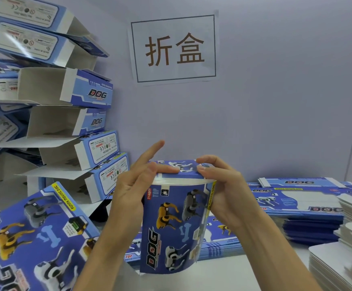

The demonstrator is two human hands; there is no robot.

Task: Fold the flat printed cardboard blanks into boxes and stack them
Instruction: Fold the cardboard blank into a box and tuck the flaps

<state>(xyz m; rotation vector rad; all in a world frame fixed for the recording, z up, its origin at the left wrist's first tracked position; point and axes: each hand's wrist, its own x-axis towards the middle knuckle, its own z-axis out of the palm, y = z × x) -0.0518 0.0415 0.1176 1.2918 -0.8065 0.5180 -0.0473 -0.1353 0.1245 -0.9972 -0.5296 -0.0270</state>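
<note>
Stacked boxes [82,131] crowd left, flat blanks [309,206] right — bare tabletop [244,274] between

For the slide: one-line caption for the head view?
Both hands, left and right, fold a printed box top flap; folded boxes stacked left.

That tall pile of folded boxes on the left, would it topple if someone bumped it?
Probably. The stack looks uneven: boxes sit tilted and offset, with open flaps sticking out between layers. They appear to be thin, empty card, so likely light and easy to shift. It seems to stand against the wall, which may steady it somewhat.
</note>
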